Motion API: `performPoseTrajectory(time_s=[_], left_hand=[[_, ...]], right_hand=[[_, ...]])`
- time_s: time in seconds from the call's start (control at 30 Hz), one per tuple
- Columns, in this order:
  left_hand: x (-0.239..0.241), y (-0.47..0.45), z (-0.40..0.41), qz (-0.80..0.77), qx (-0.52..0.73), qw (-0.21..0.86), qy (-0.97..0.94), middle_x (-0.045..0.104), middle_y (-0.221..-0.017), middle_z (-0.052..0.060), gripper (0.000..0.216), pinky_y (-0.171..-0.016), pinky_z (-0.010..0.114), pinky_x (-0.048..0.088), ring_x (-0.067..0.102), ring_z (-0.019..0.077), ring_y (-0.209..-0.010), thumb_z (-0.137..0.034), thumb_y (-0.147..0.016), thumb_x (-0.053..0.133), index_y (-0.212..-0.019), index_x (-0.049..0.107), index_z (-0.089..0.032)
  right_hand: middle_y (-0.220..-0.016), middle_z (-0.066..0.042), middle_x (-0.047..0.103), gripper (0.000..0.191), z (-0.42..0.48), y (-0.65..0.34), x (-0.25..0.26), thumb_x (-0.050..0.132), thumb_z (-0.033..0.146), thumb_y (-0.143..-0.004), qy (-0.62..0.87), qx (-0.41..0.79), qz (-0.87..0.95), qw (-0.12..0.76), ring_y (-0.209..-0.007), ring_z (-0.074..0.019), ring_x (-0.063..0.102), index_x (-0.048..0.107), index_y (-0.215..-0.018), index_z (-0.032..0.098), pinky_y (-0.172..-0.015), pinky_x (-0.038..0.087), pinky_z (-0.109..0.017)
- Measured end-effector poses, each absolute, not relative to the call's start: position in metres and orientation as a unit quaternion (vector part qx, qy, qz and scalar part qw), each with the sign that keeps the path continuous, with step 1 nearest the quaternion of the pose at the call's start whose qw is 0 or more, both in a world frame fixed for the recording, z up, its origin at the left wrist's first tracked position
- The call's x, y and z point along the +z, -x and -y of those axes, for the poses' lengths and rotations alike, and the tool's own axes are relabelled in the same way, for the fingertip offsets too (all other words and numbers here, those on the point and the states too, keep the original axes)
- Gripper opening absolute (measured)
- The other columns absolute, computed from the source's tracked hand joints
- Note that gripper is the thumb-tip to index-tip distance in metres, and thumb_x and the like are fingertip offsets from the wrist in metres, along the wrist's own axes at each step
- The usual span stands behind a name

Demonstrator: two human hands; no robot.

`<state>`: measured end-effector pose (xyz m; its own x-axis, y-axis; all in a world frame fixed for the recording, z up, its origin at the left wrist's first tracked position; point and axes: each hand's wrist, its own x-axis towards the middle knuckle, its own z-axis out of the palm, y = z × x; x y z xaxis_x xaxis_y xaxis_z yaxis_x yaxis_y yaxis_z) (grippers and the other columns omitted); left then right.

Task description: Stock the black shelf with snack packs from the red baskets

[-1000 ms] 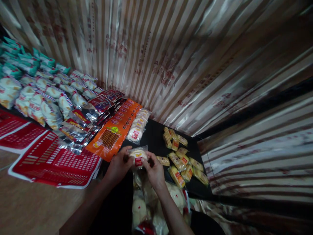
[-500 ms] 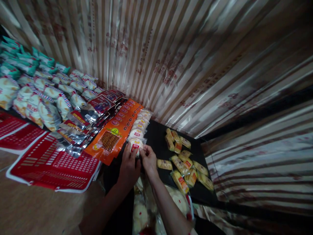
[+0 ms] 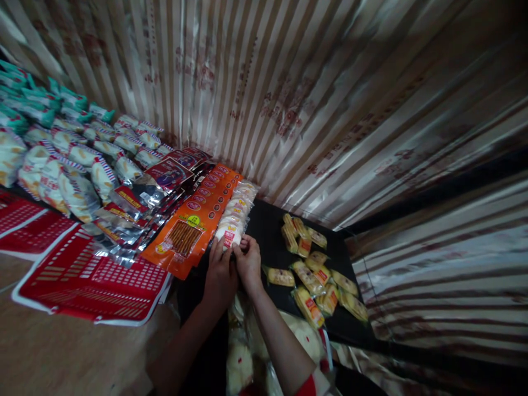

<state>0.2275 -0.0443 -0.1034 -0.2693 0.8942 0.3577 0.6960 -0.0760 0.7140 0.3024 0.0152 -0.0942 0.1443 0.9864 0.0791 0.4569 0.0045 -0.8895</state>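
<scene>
My left hand (image 3: 219, 272) and my right hand (image 3: 248, 263) meet side by side over a black table top (image 3: 264, 228). Both pinch the near end of a clear-wrapped round white bun with a red label (image 3: 230, 234), which lies at the front of a row of the same buns (image 3: 239, 208). The fingers of both hands are closed on its wrapper. Below my forearms sits a clear bag with more white buns (image 3: 239, 357).
Orange snack packs (image 3: 198, 220) lie left of the bun row, then silver and red packets (image 3: 140, 203) and white striped packs (image 3: 70, 176). Yellow wrapped cakes (image 3: 313, 269) are scattered on the right. Red perforated trays (image 3: 91, 275) lie at the left front. A striped curtain (image 3: 289, 99) backs everything.
Both hands carried the wrapped bun from above the bag forward and set it down at the near end of the bun row. The camera shifted slightly.
</scene>
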Motion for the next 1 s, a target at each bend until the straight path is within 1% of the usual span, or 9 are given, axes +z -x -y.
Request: performPoseTrajectory(time_s=[0.17, 0.3, 0.43, 0.53, 0.63, 0.73, 0.83, 0.9, 1.0], left_hand=[[-0.106, -0.229, 0.040, -0.669, 0.444, 0.079, -0.590, 0.047, -0.134, 0.016, 0.031, -0.106, 0.050, 0.036, 0.028, 0.0269, -0.134, -0.008, -0.083, 0.041, -0.109, 0.057, -0.011], [-0.103, -0.228, 0.041, -0.661, 0.432, 0.070, -0.610, 0.048, -0.132, 0.018, 0.032, -0.105, 0.049, 0.037, 0.025, 0.0274, -0.136, -0.008, -0.083, 0.040, -0.111, 0.055, -0.008], [-0.094, -0.230, 0.049, -0.644, 0.418, 0.057, -0.638, 0.047, -0.134, 0.018, 0.034, -0.106, 0.047, 0.036, 0.023, 0.0275, -0.136, -0.007, -0.082, 0.039, -0.113, 0.054, -0.006], [-0.088, -0.233, 0.058, -0.622, 0.409, 0.033, -0.667, 0.050, -0.129, 0.020, 0.029, -0.103, 0.045, 0.039, 0.028, 0.0283, -0.134, -0.011, -0.084, 0.039, -0.106, 0.058, -0.006], [-0.085, -0.236, 0.066, -0.588, 0.407, 0.022, -0.699, 0.059, -0.117, 0.017, 0.026, -0.098, 0.042, 0.045, 0.042, 0.0265, -0.125, -0.014, -0.085, 0.039, -0.097, 0.062, -0.010], [-0.084, -0.237, 0.074, -0.547, 0.411, 0.021, -0.729, 0.064, -0.106, 0.015, 0.027, -0.094, 0.039, 0.048, 0.053, 0.0235, -0.111, -0.012, -0.083, 0.038, -0.095, 0.062, -0.010], [-0.084, -0.239, 0.088, -0.528, 0.408, 0.037, -0.744, 0.065, -0.100, 0.013, 0.030, -0.089, 0.037, 0.049, 0.058, 0.0209, -0.100, -0.009, -0.082, 0.036, -0.096, 0.062, -0.011], [-0.086, -0.245, 0.104, -0.527, 0.393, 0.065, -0.751, 0.065, -0.097, 0.012, 0.030, -0.087, 0.035, 0.049, 0.058, 0.0198, -0.095, -0.009, -0.082, 0.035, -0.096, 0.062, -0.012], [-0.094, -0.262, 0.134, -0.522, 0.324, 0.158, -0.773, 0.064, -0.100, 0.009, 0.030, -0.089, 0.033, 0.047, 0.058, 0.0182, -0.097, -0.011, -0.085, 0.033, -0.096, 0.061, -0.015]], right_hand=[[-0.092, -0.006, 0.057, 0.033, -0.015, -0.299, -0.094, 0.059, 0.028, -0.068, 0.637, 0.306, 0.565, 0.425, -0.078, -0.0160, 0.058, 0.057, -0.099, 0.016, -0.072, 0.050, -0.029], [-0.095, -0.008, 0.056, 0.039, -0.015, -0.299, -0.095, 0.061, 0.029, -0.068, 0.632, 0.334, 0.537, 0.448, -0.081, -0.0168, 0.058, 0.056, -0.103, 0.015, -0.072, 0.051, -0.030], [-0.098, -0.008, 0.057, 0.039, -0.002, -0.306, -0.098, 0.056, 0.032, -0.074, 0.610, 0.387, 0.481, 0.497, -0.085, -0.0162, 0.058, 0.053, -0.109, 0.015, -0.076, 0.050, -0.030], [-0.100, -0.008, 0.059, 0.035, 0.022, -0.316, -0.097, 0.050, 0.034, -0.079, 0.589, 0.407, 0.470, 0.516, -0.088, -0.0165, 0.059, 0.053, -0.110, 0.017, -0.075, 0.051, -0.030], [-0.099, -0.008, 0.062, 0.027, 0.058, -0.329, -0.093, 0.047, 0.033, -0.083, 0.579, 0.378, 0.516, 0.505, -0.088, -0.0165, 0.059, 0.057, -0.103, 0.018, -0.079, 0.049, -0.031], [-0.095, -0.006, 0.064, 0.023, 0.097, -0.347, -0.092, 0.043, 0.031, -0.087, 0.570, 0.315, 0.593, 0.474, -0.089, -0.0165, 0.059, 0.061, -0.096, 0.019, -0.083, 0.046, -0.032], [-0.090, -0.005, 0.064, 0.023, 0.131, -0.373, -0.099, 0.040, 0.028, -0.089, 0.578, 0.291, 0.630, 0.428, -0.086, -0.0165, 0.058, 0.061, -0.095, 0.021, -0.080, 0.047, -0.031], [-0.092, -0.006, 0.064, 0.021, 0.148, -0.393, -0.110, 0.043, 0.026, -0.086, 0.596, 0.279, 0.627, 0.416, -0.088, -0.0180, 0.058, 0.061, -0.096, 0.021, -0.080, 0.047, -0.033], [-0.096, -0.008, 0.063, 0.025, 0.165, -0.420, -0.128, 0.044, 0.021, -0.081, 0.632, 0.254, 0.620, 0.390, -0.091, -0.0205, 0.058, 0.060, -0.100, 0.019, -0.083, 0.048, -0.037]])
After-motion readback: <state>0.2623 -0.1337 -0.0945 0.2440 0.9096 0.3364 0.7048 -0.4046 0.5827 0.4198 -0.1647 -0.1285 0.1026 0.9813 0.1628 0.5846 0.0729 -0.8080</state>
